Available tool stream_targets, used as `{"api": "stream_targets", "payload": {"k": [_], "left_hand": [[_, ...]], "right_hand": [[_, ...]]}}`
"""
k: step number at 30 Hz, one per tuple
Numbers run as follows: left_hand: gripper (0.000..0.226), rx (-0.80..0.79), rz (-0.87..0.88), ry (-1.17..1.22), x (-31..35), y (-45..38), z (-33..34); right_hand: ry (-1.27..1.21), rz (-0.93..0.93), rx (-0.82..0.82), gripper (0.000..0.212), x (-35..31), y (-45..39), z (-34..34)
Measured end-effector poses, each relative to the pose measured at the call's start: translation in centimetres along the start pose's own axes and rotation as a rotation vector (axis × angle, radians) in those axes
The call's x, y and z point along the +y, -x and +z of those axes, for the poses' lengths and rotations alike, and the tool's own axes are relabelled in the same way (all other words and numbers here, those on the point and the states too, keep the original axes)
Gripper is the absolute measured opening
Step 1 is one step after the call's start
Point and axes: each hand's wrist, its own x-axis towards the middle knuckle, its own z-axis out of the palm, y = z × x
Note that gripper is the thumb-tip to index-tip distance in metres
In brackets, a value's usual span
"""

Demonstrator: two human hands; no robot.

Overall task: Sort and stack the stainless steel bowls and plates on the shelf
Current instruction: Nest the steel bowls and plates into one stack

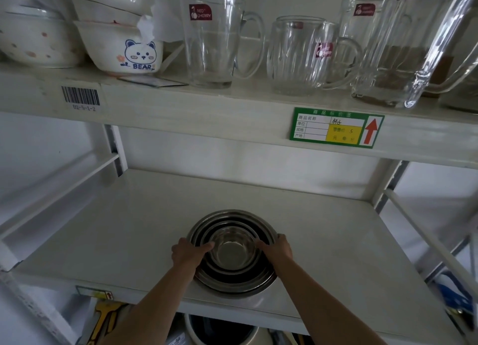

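Here both hands clasp the nested stack of stainless steel bowls (232, 251): left hand (188, 252) and right hand (275, 247) curl over opposite rims. It sits near the front edge of the lower shelf (129, 228); an uneven pull could tip it off.

Both forearms extended forward, left grip (188, 252) and right grip (276, 247) fingers curled inward

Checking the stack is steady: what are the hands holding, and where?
Both hold the nested steel bowls at opposite rims: left hand on the left edge, right hand on the right, fingers curled over.
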Motion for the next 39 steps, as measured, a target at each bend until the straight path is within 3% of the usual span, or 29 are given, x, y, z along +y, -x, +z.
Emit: {"api": "stream_targets", "payload": {"k": [6,16,29,39], "left_hand": [[0.096,0.074,0.032,-0.046,-0.6,0.2,0.6],[0.081,0.086,0.062,0.011,-1.5,0.1,0.8],[0.076,0.113,0.072,0.043,-1.8,-0.7,1.6],[0.085,0.102,0.078,0.019,-1.4,0.1,1.3]], "right_hand": [[0.200,0.000,0.065,0.094,-0.9,1.7,0.2],[0.219,-0.026,0.116,0.085,-0.6,2.0,0.4],[0.231,-0.031,0.191,0.077,-0.5,1.9,0.9],[0.235,-0.013,0.173,0.081,-0.9,2.5,0.7]]}}
